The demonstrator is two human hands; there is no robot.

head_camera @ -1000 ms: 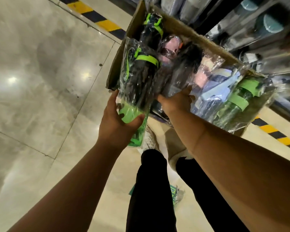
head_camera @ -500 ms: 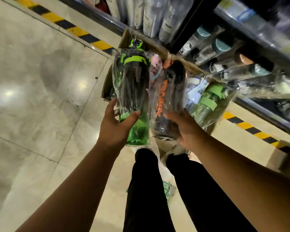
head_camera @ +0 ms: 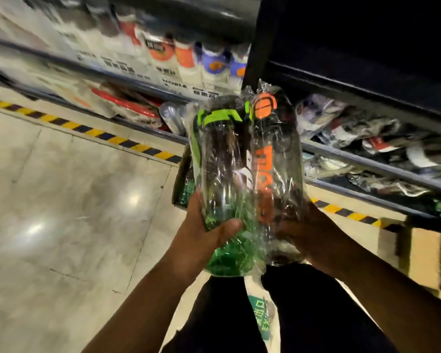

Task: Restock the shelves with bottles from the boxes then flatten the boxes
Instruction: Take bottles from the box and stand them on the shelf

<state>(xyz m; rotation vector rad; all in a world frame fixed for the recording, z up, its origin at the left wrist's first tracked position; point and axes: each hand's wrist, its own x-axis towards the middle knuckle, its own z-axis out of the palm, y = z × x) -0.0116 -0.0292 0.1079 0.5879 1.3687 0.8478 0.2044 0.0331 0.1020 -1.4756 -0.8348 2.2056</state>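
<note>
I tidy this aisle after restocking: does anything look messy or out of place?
Yes. The wrapped goods on the right-hand shelf lie in a jumbled heap, not stood in rows. A green-printed bag lies loose on the floor between the person's legs.

Two dark translucent bottles, each sealed in clear crinkled film, stand near upright at frame centre, side by side and touching. The green-capped bottle [head_camera: 222, 174] has a green base, gripped by the left hand [head_camera: 201, 238]. The orange-capped bottle [head_camera: 273, 159] bears orange lettering; the right hand [head_camera: 308, 238] grips its base. A brown cardboard box [head_camera: 180, 171] lies partly hidden behind them, below the dark metal shelf [head_camera: 367, 166].
</note>
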